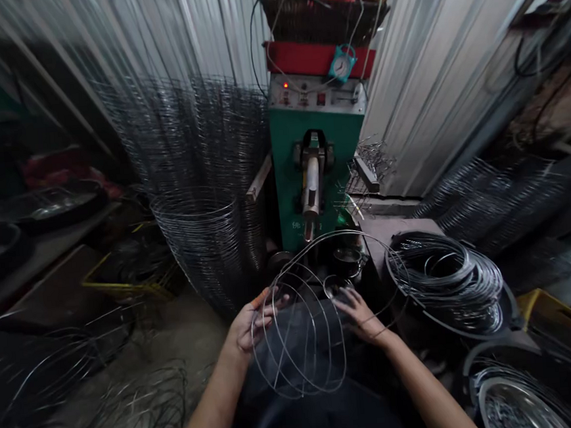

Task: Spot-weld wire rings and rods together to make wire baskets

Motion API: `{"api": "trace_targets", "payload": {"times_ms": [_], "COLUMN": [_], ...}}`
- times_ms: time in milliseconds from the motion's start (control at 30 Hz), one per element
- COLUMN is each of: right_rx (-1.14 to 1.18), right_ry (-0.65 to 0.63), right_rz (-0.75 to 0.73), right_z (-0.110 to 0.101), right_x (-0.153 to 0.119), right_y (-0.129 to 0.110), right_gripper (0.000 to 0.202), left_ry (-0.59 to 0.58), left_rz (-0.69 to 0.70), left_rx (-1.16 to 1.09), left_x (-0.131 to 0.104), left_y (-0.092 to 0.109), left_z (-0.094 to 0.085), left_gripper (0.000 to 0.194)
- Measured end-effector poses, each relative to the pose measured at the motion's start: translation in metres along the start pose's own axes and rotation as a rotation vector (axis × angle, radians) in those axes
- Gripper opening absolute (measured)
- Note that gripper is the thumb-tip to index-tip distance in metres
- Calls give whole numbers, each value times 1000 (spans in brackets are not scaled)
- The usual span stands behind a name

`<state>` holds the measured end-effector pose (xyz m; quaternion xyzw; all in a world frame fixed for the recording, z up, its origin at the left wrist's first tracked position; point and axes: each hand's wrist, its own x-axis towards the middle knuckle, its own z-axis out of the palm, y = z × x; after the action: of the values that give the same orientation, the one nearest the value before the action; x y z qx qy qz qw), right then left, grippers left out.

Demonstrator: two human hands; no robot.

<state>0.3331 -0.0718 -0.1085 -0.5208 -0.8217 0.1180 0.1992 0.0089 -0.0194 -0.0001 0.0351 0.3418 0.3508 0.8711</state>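
A round frame of thin wire hoops [314, 330] stands over my lap, between my hands. My left hand [258, 321] is at its left side, fingers curled around the wires, with something orange on one finger. On the right, my right hand [360, 313] has its fingers spread beside the frame, slightly blurred; a large wire hoop [361, 233] arches above it. Beyond my hands is a green machine [284, 135] with a metal electrode arm [311, 185] pointing toward me.
Tall stacks of wire rings [197, 227] stand left of the machine. At the right, a basin [513, 311] holds coiled wire rings, with another basin [468, 364] below. Loose wires [147, 409] lie on the floor at left, near a yellow crate [123, 289].
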Motion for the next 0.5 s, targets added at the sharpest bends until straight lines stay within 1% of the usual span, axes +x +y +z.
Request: {"api": "trace_targets", "payload": {"times_ms": [100, 167, 200, 267, 333, 367, 433, 500], "right_rx": [-48, -26, 1, 85, 174, 213, 281, 343], "right_ry": [-121, -150, -140, -73, 30, 95, 236, 393], "right_rz": [-52, -92, -116, -176, -217, -205, -111, 45], "right_z": [2, -4, -8, -14, -17, -17, -16, -14], "right_x": [-13, -24, -29, -36, -39, -38, -33, -23], "right_y": [-32, -49, -58, -75, -92, -99, -110, -113], "right_gripper": [28, 22, 21, 23, 25, 27, 29, 30], "left_ry": [-26, -77, -112, -170, -174, -165, -132, -82], "left_rz": [-99, -114, -104, -60, -26, -8, 28, 45], "left_rx": [-26, -15, -8, 3, 14, 16, 16, 17], "left_x": [6, 10, 11, 15, 19, 22, 29, 36], "left_y": [-13, -16, -15, -13, -12, -11, -11, -13], "left_z": [-11, -19, -22, -23, -18, -15, -7, 0], "left_gripper": [25, 33, 40, 54, 64, 67, 69, 69]}}
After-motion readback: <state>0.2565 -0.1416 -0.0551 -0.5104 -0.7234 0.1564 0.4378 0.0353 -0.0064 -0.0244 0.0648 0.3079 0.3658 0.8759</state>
